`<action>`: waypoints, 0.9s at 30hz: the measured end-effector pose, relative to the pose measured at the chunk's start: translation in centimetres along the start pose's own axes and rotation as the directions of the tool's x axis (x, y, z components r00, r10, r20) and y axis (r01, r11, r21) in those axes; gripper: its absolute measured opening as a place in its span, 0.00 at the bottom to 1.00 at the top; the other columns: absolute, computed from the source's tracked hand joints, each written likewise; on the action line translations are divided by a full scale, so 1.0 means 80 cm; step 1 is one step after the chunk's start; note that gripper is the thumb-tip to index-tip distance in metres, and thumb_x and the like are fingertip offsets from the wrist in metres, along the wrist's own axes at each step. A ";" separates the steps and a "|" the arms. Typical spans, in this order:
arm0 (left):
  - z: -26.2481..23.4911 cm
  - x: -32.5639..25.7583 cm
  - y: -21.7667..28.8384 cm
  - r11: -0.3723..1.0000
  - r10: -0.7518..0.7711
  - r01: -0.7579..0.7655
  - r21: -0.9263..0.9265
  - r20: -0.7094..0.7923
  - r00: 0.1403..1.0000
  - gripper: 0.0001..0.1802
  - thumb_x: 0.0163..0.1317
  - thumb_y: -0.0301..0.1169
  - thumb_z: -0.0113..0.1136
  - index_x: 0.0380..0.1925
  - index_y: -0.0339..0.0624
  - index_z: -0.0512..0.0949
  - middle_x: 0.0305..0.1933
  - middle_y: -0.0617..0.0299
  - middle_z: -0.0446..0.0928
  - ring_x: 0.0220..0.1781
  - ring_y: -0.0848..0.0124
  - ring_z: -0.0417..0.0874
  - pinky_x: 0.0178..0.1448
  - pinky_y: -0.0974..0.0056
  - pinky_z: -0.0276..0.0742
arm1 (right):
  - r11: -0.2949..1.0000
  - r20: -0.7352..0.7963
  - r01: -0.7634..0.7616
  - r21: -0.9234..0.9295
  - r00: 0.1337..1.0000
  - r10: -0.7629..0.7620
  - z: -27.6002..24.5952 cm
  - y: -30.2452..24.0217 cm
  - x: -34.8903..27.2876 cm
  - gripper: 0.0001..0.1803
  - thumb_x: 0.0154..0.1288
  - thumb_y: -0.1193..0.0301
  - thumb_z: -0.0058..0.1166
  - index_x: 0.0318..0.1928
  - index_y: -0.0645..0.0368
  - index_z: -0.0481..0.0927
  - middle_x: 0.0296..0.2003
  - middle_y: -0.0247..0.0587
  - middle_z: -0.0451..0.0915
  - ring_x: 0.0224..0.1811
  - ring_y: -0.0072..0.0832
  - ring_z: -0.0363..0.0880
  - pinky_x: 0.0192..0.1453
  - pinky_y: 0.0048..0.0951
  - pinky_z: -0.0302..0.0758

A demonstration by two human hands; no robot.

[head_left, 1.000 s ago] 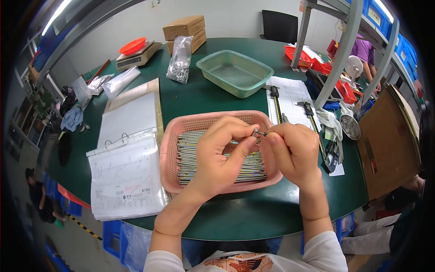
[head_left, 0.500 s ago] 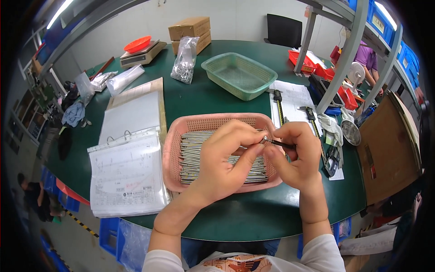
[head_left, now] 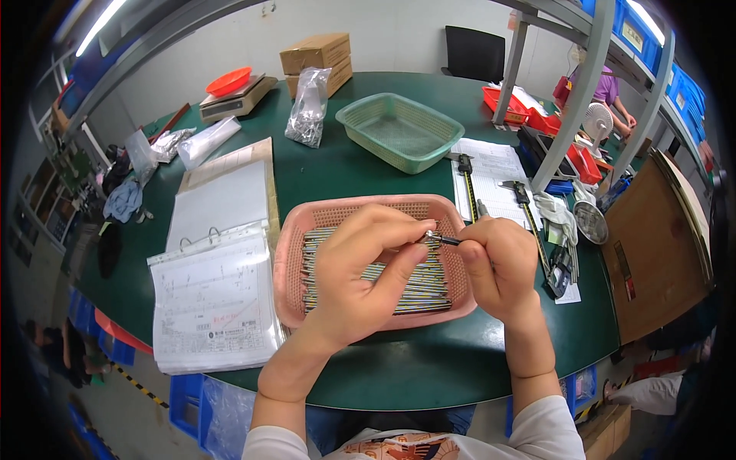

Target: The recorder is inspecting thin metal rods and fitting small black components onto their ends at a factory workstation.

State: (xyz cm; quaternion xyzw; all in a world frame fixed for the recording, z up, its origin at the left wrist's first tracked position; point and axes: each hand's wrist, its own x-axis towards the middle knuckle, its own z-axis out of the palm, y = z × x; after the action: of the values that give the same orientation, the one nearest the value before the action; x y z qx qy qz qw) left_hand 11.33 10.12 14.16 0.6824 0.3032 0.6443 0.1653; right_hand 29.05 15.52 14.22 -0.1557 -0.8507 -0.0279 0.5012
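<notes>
My left hand (head_left: pixel 356 280) pinches a small shiny metal piece (head_left: pixel 432 234) between thumb and index finger. My right hand (head_left: pixel 502 268) is closed around a thin black rod-shaped tool (head_left: pixel 448 240), whose tip meets the metal piece. Most of that tool is hidden in my right fist, so its exact kind cannot be made out. Both hands are over a pink plastic basket (head_left: pixel 285 295), which holds many thin metal rods (head_left: pixel 422 295) lying side by side.
Left of the basket lies an open ring binder (head_left: pixel 218 303) with drawings. Beyond it stand a green basket (head_left: pixel 441 157), a bag of metal parts (head_left: pixel 307 115) and a scale (head_left: pixel 238 100). Calipers (head_left: pixel 465 169) rest on papers at right, near a grey shelf post (head_left: pixel 575 100). A person in purple (head_left: pixel 609 88) is farther off.
My right fingers have drawn back from the metal piece and curled around the black tool, leaving more of its shaft showing. My left hand keeps its pinch, shifted slightly left.
</notes>
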 end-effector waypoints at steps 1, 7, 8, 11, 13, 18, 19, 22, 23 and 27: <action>0.001 0.000 0.001 1.000 0.004 -0.004 0.009 0.001 1.000 0.13 0.52 0.16 0.60 0.39 0.34 0.79 0.37 0.57 0.76 0.35 0.73 0.79 0.35 0.73 0.77 | 1.000 -0.001 -0.001 -0.007 1.000 0.001 -0.001 -0.001 0.001 0.09 0.49 0.76 0.62 0.31 0.59 0.75 0.22 0.35 0.76 0.16 0.25 0.71 0.19 0.23 0.66; -0.004 -0.006 -0.004 0.999 -0.043 0.042 -0.020 -0.018 0.999 0.11 0.54 0.16 0.58 0.39 0.32 0.78 0.39 0.56 0.75 0.37 0.74 0.79 0.39 0.72 0.80 | 0.954 -0.110 -0.254 0.160 0.956 0.273 0.005 -0.016 0.003 0.05 0.54 0.73 0.58 0.29 0.59 0.75 0.21 0.37 0.75 0.15 0.31 0.69 0.20 0.29 0.64; -0.002 -0.006 -0.004 0.998 -0.055 0.052 -0.047 -0.051 0.997 0.13 0.53 0.16 0.60 0.40 0.33 0.78 0.38 0.58 0.77 0.36 0.75 0.79 0.38 0.74 0.77 | 0.985 -0.084 -0.150 0.086 0.984 0.157 0.002 -0.008 0.002 0.05 0.53 0.73 0.58 0.29 0.59 0.75 0.21 0.37 0.75 0.15 0.30 0.70 0.20 0.28 0.64; 0.004 -0.007 -0.003 0.984 -0.125 0.109 -0.142 -0.112 0.986 0.13 0.53 0.17 0.60 0.40 0.33 0.77 0.39 0.58 0.78 0.37 0.74 0.81 0.39 0.74 0.78 | 0.999 -0.069 -0.044 0.009 0.997 0.044 0.004 -0.002 0.001 0.05 0.53 0.74 0.58 0.28 0.59 0.75 0.21 0.37 0.75 0.15 0.30 0.70 0.20 0.28 0.64; 0.005 -0.008 -0.005 0.986 -0.104 0.087 -0.145 -0.111 0.988 0.12 0.53 0.17 0.60 0.40 0.32 0.77 0.39 0.57 0.78 0.37 0.74 0.81 0.40 0.74 0.78 | 0.999 -0.093 -0.045 0.004 0.995 0.045 0.003 -0.007 0.003 0.05 0.53 0.75 0.58 0.28 0.59 0.75 0.21 0.36 0.75 0.15 0.30 0.70 0.20 0.28 0.64; 0.001 -0.007 -0.006 0.988 -0.075 0.057 -0.142 -0.120 0.990 0.11 0.54 0.17 0.61 0.38 0.32 0.77 0.39 0.57 0.79 0.38 0.72 0.82 0.41 0.72 0.79 | 0.999 -0.105 -0.035 0.025 0.994 0.037 0.003 -0.001 0.003 0.04 0.53 0.76 0.58 0.28 0.59 0.75 0.21 0.35 0.75 0.15 0.29 0.70 0.20 0.27 0.64; 0.003 -0.008 -0.006 0.986 -0.081 0.061 -0.153 -0.128 0.988 0.10 0.54 0.17 0.60 0.38 0.32 0.77 0.38 0.56 0.79 0.38 0.72 0.82 0.41 0.72 0.79 | 0.999 -0.105 -0.034 0.022 0.994 0.036 0.002 -0.001 0.003 0.04 0.53 0.76 0.58 0.28 0.59 0.75 0.21 0.35 0.75 0.15 0.29 0.70 0.20 0.27 0.64; 0.003 -0.009 -0.006 0.978 -0.111 0.083 -0.193 -0.139 0.984 0.10 0.54 0.16 0.60 0.37 0.32 0.77 0.38 0.56 0.79 0.38 0.71 0.83 0.41 0.72 0.80 | 0.996 -0.081 -0.081 0.044 0.993 0.084 0.002 -0.005 0.001 0.05 0.52 0.76 0.58 0.28 0.59 0.75 0.21 0.35 0.76 0.15 0.28 0.70 0.20 0.26 0.65; 0.002 -0.010 -0.005 0.970 -0.135 0.101 -0.221 -0.142 0.981 0.10 0.54 0.16 0.60 0.37 0.32 0.77 0.38 0.56 0.79 0.38 0.71 0.83 0.41 0.72 0.80 | 0.980 -0.071 -0.174 0.092 0.981 0.181 0.001 -0.012 0.000 0.05 0.52 0.77 0.58 0.28 0.59 0.75 0.21 0.35 0.76 0.15 0.29 0.70 0.21 0.27 0.65; 0.002 -0.009 -0.007 0.979 -0.073 0.042 -0.199 -0.151 0.986 0.09 0.53 0.15 0.60 0.36 0.32 0.77 0.37 0.55 0.79 0.37 0.71 0.82 0.41 0.72 0.79 | 0.992 -0.118 -0.110 0.062 0.986 0.116 0.003 -0.006 0.001 0.07 0.50 0.76 0.61 0.29 0.58 0.75 0.20 0.34 0.75 0.14 0.26 0.69 0.19 0.26 0.64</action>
State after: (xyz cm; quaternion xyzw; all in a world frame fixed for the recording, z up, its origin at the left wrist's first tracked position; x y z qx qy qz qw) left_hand 11.35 10.12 13.22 0.6007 0.2703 0.7178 0.2254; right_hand 28.62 15.12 14.22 -0.1877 -0.8090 0.0148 0.5569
